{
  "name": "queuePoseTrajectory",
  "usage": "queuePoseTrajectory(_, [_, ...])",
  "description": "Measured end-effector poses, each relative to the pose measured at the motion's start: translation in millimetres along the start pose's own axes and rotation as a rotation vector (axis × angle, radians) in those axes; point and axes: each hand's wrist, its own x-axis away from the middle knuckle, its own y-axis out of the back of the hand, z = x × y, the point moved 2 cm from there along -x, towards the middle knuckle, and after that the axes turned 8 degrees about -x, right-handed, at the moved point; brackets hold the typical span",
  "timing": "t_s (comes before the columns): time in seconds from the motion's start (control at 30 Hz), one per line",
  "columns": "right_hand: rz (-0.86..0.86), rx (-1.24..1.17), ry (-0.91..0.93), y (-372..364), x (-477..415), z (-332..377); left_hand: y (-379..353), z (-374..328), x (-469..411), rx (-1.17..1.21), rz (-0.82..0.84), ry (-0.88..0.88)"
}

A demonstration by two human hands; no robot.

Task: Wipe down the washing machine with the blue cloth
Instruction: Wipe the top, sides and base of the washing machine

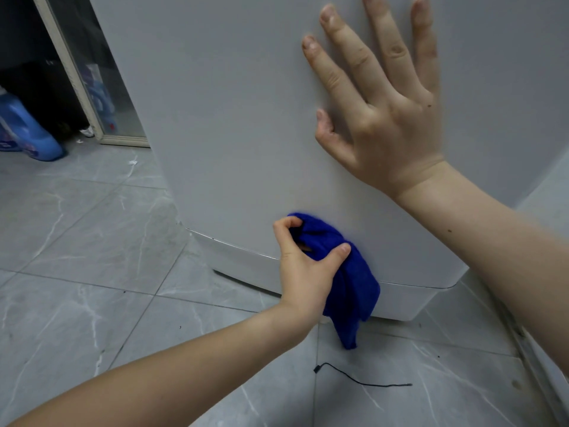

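While right hand [391, 127] presses washer [231, 118] (fingers [348, 53] spread), left hand [303, 272] fingers [337, 254] clamp blue cloth [354, 288]

**Room, upper left to lower right.** Floor [92, 257] of large grey tiles with white marble veining and thin dark grout lines, lit softly and evenly. Upper left: a pale, scuffed door frame [77, 78] stands on the tiles, with a glass panel [120, 100] just right of it that reflects blue shapes. Left of the frame, a dark recess [37, 57] holds blue bottles [30, 131] on the floor. A white scrap [133, 162] lies near the frame's foot. A black thread [363, 379] lies curved on the near tiles.
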Motion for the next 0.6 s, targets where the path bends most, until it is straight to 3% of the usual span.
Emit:
queuePoseTrajectory(0.17, [-0.006,0.002,-0.006,0,-1,-2,-1,-20,-6,0.041,-0.018,-0.100])
queuePoseTrajectory(0.43, [-0.004,-0.014,-0.008,1,-1,-1,-3,13,9,-0.049,0.042,0.078])
queuePoseTrajectory(0.6, [-0.023,0.001,-0.004,-1,-1,-1,-10,-12,3,0.034,0.051,0.049])
